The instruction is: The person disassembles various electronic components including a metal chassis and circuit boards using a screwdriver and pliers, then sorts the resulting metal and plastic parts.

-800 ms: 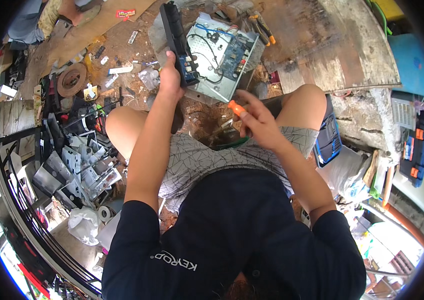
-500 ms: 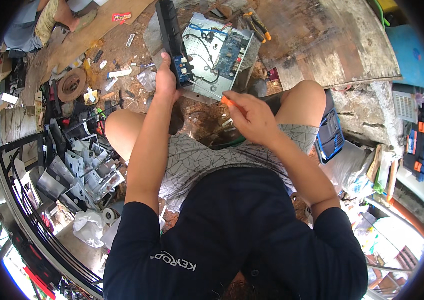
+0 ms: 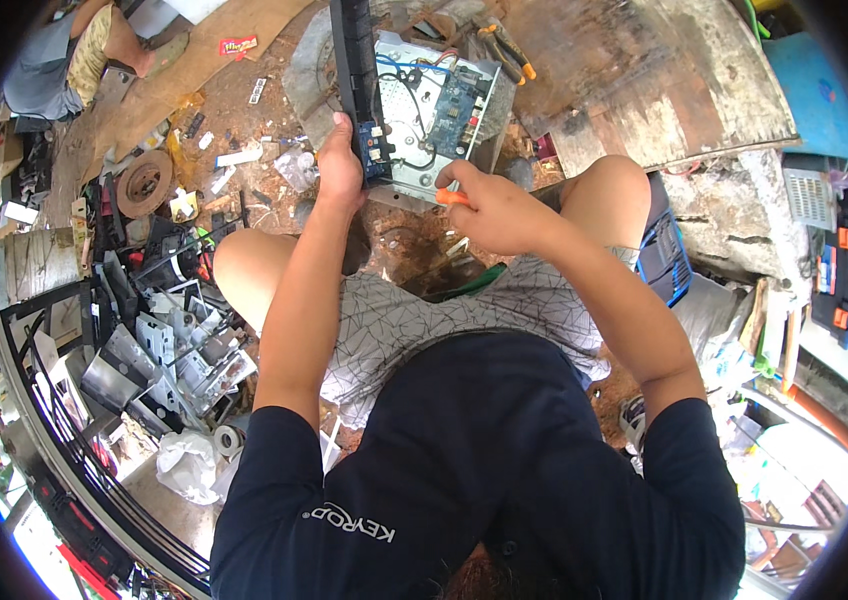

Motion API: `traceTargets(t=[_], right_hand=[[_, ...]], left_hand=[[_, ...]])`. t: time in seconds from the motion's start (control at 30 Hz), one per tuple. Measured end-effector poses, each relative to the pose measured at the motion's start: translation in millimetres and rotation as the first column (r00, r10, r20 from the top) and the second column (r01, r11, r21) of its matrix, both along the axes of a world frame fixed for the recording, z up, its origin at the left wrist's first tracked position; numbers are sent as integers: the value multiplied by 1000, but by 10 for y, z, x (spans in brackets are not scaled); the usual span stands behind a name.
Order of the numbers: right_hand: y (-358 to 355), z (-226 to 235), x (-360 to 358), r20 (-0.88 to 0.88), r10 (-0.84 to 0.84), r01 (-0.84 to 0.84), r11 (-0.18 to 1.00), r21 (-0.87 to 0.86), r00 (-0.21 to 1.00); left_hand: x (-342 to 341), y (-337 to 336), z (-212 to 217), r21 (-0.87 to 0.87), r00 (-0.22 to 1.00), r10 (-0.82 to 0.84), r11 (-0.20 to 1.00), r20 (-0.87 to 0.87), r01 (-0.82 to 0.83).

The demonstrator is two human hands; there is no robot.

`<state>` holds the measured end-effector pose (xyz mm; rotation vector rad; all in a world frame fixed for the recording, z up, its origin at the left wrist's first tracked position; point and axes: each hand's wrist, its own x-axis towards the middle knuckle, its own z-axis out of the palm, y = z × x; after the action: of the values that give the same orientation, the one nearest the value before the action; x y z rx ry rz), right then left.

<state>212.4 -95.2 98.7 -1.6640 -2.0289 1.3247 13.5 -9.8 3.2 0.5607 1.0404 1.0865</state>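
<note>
My left hand [image 3: 341, 170] is closed on the lower end of a long black plastic front panel [image 3: 351, 65], thumb up along its side. A small blue circuit board [image 3: 374, 145] sits on that panel. Right beside it lies an opened silver metal casing [image 3: 406, 120] with wires and a larger blue circuit board [image 3: 459, 108] inside. My right hand [image 3: 499, 210] grips an orange-handled tool [image 3: 452, 197], likely a screwdriver, at the casing's near edge. Its tip cannot be made out.
Orange-and-black pliers [image 3: 509, 55] lie beyond the casing, near a worn wooden board [image 3: 664, 80]. A rusty disc [image 3: 144, 183] and a heap of metal scraps [image 3: 169, 350] are on the left. At right stands a blue-edged tool case [image 3: 666, 255]. Another person's leg [image 3: 94, 50] shows at far left.
The black panel stands more upright and nearer the casing. My right hand has turned slightly, the orange handle now pointing more sideways. The whole view has shifted a little.
</note>
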Motion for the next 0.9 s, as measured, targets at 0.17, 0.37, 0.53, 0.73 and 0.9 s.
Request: traceTargets(t=[0.17, 0.37, 0.53, 0.73, 0.9], right_hand=[[89, 175, 32, 202, 107, -130, 986, 104, 974], [309, 435, 39, 274, 244, -280, 955, 101, 930], [255, 243, -33, 235, 201, -232, 966, 111, 951], [16, 76, -101, 86, 3, -17, 987, 161, 996], [-258, -128, -168, 39, -141, 127, 958, 256, 989]], left_hand=[[5, -17, -38, -61, 996, -90, 994, -23, 88], [18, -6, 56, -52, 999, -55, 997, 0, 55], [-3, 10, 6, -40, 997, -76, 996, -23, 75], [-3, 13, -17, -29, 998, -43, 999, -42, 42], [56, -13, -57, -8, 999, 41, 999, -8, -41]])
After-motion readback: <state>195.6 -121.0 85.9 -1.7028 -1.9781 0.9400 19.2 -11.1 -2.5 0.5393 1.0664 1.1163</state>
